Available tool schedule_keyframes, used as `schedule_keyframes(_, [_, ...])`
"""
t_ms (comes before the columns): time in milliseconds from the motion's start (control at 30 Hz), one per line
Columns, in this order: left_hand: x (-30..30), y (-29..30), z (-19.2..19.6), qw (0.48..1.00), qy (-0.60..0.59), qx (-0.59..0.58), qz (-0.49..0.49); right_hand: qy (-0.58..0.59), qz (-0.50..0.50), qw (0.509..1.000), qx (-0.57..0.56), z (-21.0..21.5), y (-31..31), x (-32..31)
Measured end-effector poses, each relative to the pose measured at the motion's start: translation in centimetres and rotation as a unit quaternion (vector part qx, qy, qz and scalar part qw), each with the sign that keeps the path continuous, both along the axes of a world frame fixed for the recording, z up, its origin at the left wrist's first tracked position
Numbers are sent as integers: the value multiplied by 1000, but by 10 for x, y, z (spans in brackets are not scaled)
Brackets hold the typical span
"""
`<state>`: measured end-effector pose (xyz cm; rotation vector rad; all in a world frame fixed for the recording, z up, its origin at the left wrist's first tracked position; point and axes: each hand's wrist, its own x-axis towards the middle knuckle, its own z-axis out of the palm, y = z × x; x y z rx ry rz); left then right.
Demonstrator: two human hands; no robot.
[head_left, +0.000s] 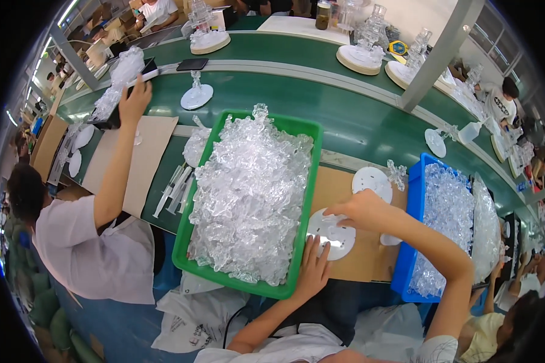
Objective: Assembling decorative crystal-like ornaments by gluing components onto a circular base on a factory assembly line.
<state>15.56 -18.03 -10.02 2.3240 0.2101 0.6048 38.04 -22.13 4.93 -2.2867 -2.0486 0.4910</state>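
Note:
My left hand [312, 272] lies at the near left edge of a round white disc [338, 243], fingers stretched out and their tips touching it. Above the same disc is my right hand [369, 210], its fingers bent together and pointing left. What they hold, if anything, is too small to make out. The disc has small dark marks or holes and rests on brown cardboard [378, 260]. Beyond it lies a second white disc [372, 181], partly behind my right hand. Left of my hands stands a green bin [313, 181] heaped with clear plastic pieces [248, 199].
A blue bin [413, 224] of clear pieces stands right of my right arm. Syringes [177, 189] lie left of the green bin. A co-worker's hand [135, 100] reaches toward a black box at far left. Discs bearing clear stacks [360, 57] stand on the far green surface.

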Motion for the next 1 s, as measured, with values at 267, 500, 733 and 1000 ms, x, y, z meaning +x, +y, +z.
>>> schedule_keyframes(267, [6, -2, -12, 989, 84, 121, -12, -1, -72, 986, 150, -36, 142, 50])
schedule_keyframes(500, [2, -3, -13, 999, 17, 51, -2, -13, -37, 971, 238, -39, 140, 65])
schedule_keyframes(733, [-25, -3, 32, 858, -11, -501, -112, 4, -39, 971, 236, 53, 22, -22])
schedule_keyframes(1000, [-14, -7, 48, 698, 34, -694, -172, -23, -61, 976, 209, 11, -84, -117])
